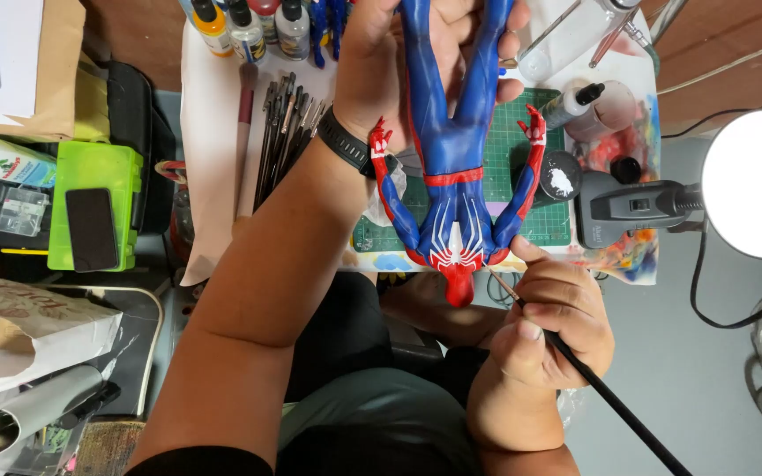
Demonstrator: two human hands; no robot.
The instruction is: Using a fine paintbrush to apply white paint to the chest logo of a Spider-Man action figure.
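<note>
1. Head view: the left hand [399,62], wrist in a black band, reaches forward, its grip clamped on the legs of a blue-and-red plastic superhero figure [456,176].
2. The figure hangs above the green cutting mat [553,220] on the worktop, long axis running away from the person, head toward them.
3. The right hand [553,330], grip pinched together on a thin black-handled paintbrush [610,397], rests its bristle tip by the figure's shoulder.

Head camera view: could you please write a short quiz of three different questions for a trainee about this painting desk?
1. True or false: the left hand holds the blue and red plastic hero figure by its legs, head toward the person.
2. What does the right hand hold? A) the thin black-handled paintbrush B) scissors C) a white cloth
3. Fill in: the figure is held above the green ____ cutting mat.

Key: 1 true. 2 A; its tip sits near the figure's shoulder. 3 gridded.
</note>
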